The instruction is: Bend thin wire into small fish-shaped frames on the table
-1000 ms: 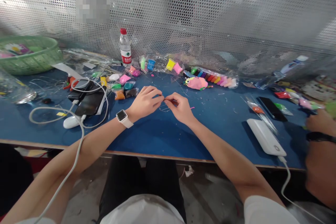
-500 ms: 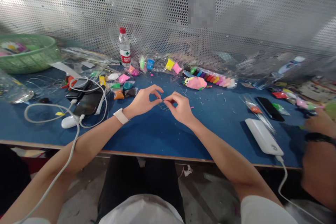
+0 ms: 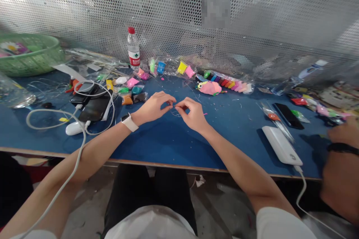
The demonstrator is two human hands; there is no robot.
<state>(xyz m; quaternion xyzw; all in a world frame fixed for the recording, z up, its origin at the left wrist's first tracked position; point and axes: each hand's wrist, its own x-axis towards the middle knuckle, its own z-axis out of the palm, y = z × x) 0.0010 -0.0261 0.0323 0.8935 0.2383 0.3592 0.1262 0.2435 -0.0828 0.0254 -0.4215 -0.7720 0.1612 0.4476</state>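
My left hand (image 3: 156, 107) and my right hand (image 3: 192, 115) meet over the middle of the blue table, fingertips almost touching. Each is closed in a pinch of thumb and index finger; whatever they grip is too small to make out. Under the fingertips lies a small piece of clear plastic (image 3: 176, 112). Just right of my right hand a tiny pink bit (image 3: 205, 114) shows on the table. Beyond it sits a pink clay figure (image 3: 211, 88) with a yellow head and an eye.
Packets of coloured clay (image 3: 141, 98) and a water bottle (image 3: 134, 49) stand behind my left hand. Phones with a white cable (image 3: 95, 106) lie at left, near a green basket (image 3: 30, 58). At right are a white power bank (image 3: 282, 145), a phone (image 3: 288, 115) and another person's hand (image 3: 344, 132).
My left hand has turned slightly, its index finger curling lower toward the right hand's fingertips. My right hand stays nearly in place. The view has shifted a little.
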